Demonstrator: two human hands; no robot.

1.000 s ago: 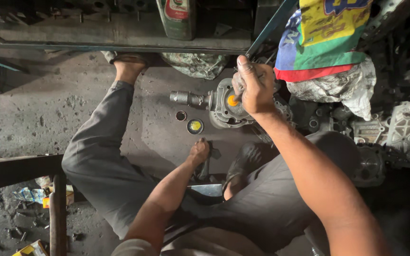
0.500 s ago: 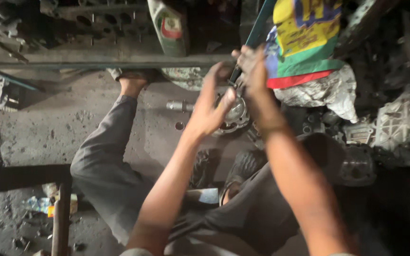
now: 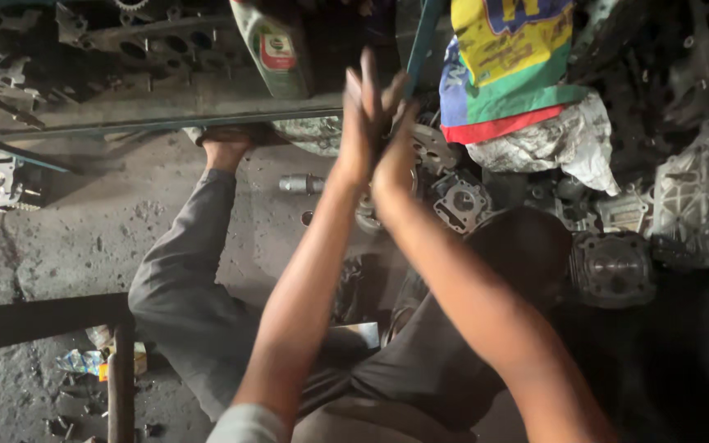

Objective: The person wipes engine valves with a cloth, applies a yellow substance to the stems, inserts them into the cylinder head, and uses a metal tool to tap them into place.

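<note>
Above the oil-stained concrete floor (image 3: 84,221), both hands raised together in front of the cluttered parts shelf. Left hand (image 3: 361,123) and right hand (image 3: 395,152) pressed against each other, fingers extended upward; whether anything is held between them cannot be told. Directly below the hands, partly hidden by the forearms, sits the grey metal engine housing (image 3: 367,217) on the floor between the person's grey-trousered legs. Green plastic oil bottle (image 3: 276,49) stands just left of the hands; multicoloured woven sack (image 3: 510,66) hangs to the right.
</note>
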